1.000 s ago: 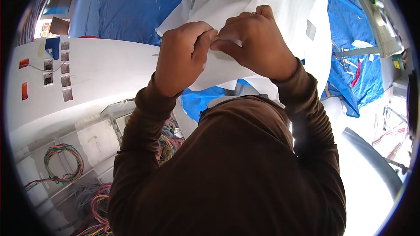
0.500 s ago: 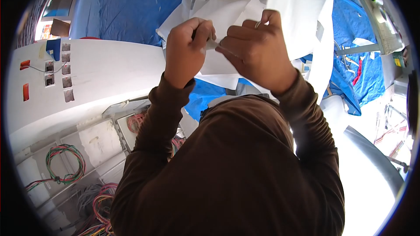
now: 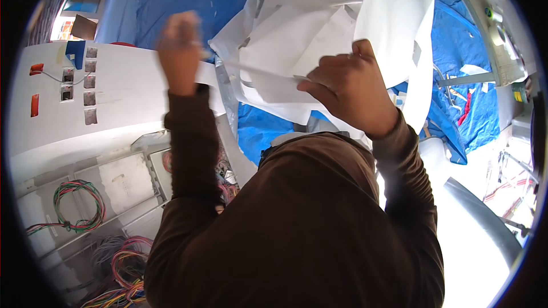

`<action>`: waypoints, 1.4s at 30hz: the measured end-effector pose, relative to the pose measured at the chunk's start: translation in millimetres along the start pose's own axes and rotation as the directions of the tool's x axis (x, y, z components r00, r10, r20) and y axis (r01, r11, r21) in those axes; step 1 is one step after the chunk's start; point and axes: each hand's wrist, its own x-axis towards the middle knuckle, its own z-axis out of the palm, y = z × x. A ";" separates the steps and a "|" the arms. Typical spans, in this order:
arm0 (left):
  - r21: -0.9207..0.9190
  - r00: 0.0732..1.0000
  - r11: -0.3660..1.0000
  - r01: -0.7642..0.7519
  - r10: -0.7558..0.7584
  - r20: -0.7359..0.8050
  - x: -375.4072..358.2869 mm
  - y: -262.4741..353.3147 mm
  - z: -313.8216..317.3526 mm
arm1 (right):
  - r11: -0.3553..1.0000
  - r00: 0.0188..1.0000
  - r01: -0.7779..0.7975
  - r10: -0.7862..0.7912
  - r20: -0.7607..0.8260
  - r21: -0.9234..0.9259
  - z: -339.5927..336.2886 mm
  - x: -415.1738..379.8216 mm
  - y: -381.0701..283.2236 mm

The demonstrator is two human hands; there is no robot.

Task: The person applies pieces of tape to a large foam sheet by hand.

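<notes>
A thin pale strip of tape [image 3: 260, 71] stretches between my two hands, blurred toward its left end. My left hand [image 3: 179, 45] is smeared by motion but looks closed, with the strip running up to it. Closed on the strip's other end is my right hand [image 3: 345, 88], the thumb pressed against the fingers. Beneath and beyond the strip lies a large creased white sheet [image 3: 302, 40] with greyish tape patches along its edges. Part of it rises in a curved fold near my right hand.
Blue tarpaulin [image 3: 194, 0] covers the area behind. To the left stands a white panel [image 3: 134, 85] with square cutouts and orange tabs. Coiled wires [image 3: 80, 205] lie at lower left. A shelf [image 3: 485, 34] with tape rolls runs along the right.
My left hand has moved left, away from my right hand, and the strip between them has lengthened. My right hand has shifted slightly lower and to the right.
</notes>
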 end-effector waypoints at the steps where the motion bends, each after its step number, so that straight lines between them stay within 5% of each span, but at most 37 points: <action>1: 0.056 0.995 0.998 0.005 0.001 -0.099 13.0 -30.5 -15.5 | 1.000 1.000 0.003 -0.003 0.008 -0.014 -1.1 -4.2 0.0; 3: 0.020 0.963 0.998 -0.058 0.061 -0.263 24.2 -64.9 -42.4 | 1.000 0.998 0.020 -0.020 -0.052 0.010 -3.2 -15.2 4.8; 4: -0.014 0.962 0.999 0.035 -0.038 -0.269 24.4 -80.7 -53.0 | 0.999 0.998 0.025 -0.027 -0.050 -0.039 -0.9 -19.7 4.9; 5: 0.105 0.952 0.991 -0.081 0.108 -0.287 24.7 -86.5 -60.6 | 0.998 0.997 0.028 -0.031 -0.071 -0.055 -3.0 -21.4 -0.9; 7: 0.373 0.975 0.908 0.190 -0.131 -0.178 15.9 -77.0 -70.1 | 0.997 0.999 -0.002 -0.001 -0.042 -0.076 -3.2 -23.9 -9.9; 10: 0.478 0.963 0.837 -0.265 0.255 0.089 2.5 -244.1 -50.9 | 0.997 0.997 0.068 -0.067 0.027 -0.044 7.0 -29.4 -21.5; 13: 0.566 0.951 0.766 -0.304 0.212 0.224 -8.2 -281.2 -33.0 | 0.992 0.994 0.104 -0.102 0.037 -0.067 20.9 -34.5 -30.0; 15: 0.669 0.961 0.740 0.069 -0.229 0.153 -17.5 -183.8 -5.4 | 0.994 0.994 0.097 -0.095 0.046 -0.042 29.6 -40.2 -37.2; 16: 0.418 0.997 0.909 0.000 -0.034 0.073 -13.6 -174.7 9.0 | 0.988 0.986 0.144 -0.138 0.088 -0.057 34.5 -42.0 -41.1; 18: 0.632 0.965 0.775 -0.026 -0.146 0.219 -0.6 -96.9 20.9 | 0.974 0.971 0.227 -0.225 0.079 -0.019 47.0 -44.0 -48.8; 20: 0.377 0.941 0.926 -0.001 -0.127 0.315 13.0 -97.3 48.5 | 0.962 0.952 0.274 -0.273 0.139 0.014 51.1 -46.4 -57.8; 22: 0.143 0.970 0.975 -0.170 0.140 0.197 18.6 -78.6 80.0 | 0.941 0.924 0.323 -0.336 0.181 0.096 51.7 -47.4 -63.3; 24: -0.039 0.748 0.752 -0.658 0.659 0.086 30.7 -26.2 96.0 | 0.933 0.913 0.340 -0.358 0.193 0.121 51.8 -51.1 -66.3; 26: -0.400 0.827 0.844 -0.358 0.485 0.285 18.0 -3.0 123.2 | 0.922 0.900 0.359 -0.383 0.206 0.145 50.0 -52.2 -69.2; 28: -0.632 0.805 0.772 0.061 0.337 0.489 8.0 34.9 149.7 | 0.921 0.885 0.332 -0.379 0.270 0.204 45.7 -53.1 -74.9; 30: -0.602 0.738 0.779 0.172 0.303 0.603 1.6 71.0 178.1 | 0.913 0.884 0.340 -0.392 0.255 0.224 43.1 -57.2 -77.7; 32: -0.462 0.615 0.649 0.605 -0.012 0.789 2.4 129.1 183.6 | 0.906 0.882 0.351 -0.405 0.240 0.237 39.0 -61.4 -79.3; 33: -0.465 0.617 0.654 0.598 -0.005 0.787 1.2 138.6 193.3 | 0.907 0.887 0.351 -0.402 0.227 0.233 36.6 -63.5 -79.8; 35: -0.500 0.755 0.835 0.229 0.172 0.633 3.0 145.6 222.6 | 0.912 0.898 0.347 -0.390 0.204 0.217 30.3 -65.2 -78.7; 38: -0.646 0.737 0.710 0.281 0.271 0.619 9.0 164.1 256.0 | 0.933 0.896 0.319 -0.355 0.268 0.168 0.8 -74.5 -66.4; 41: -0.687 0.742 0.706 0.170 0.368 0.561 7.3 208.4 254.4 | 0.973 0.969 0.089 -0.036 -0.243 0.212 -59.5 -85.6 -27.3; 42: -0.675 0.748 0.736 0.057 0.417 0.517 2.1 228.2 244.2 | 0.999 0.919 -0.042 0.041 -0.392 0.006 -75.7 -90.1 -3.1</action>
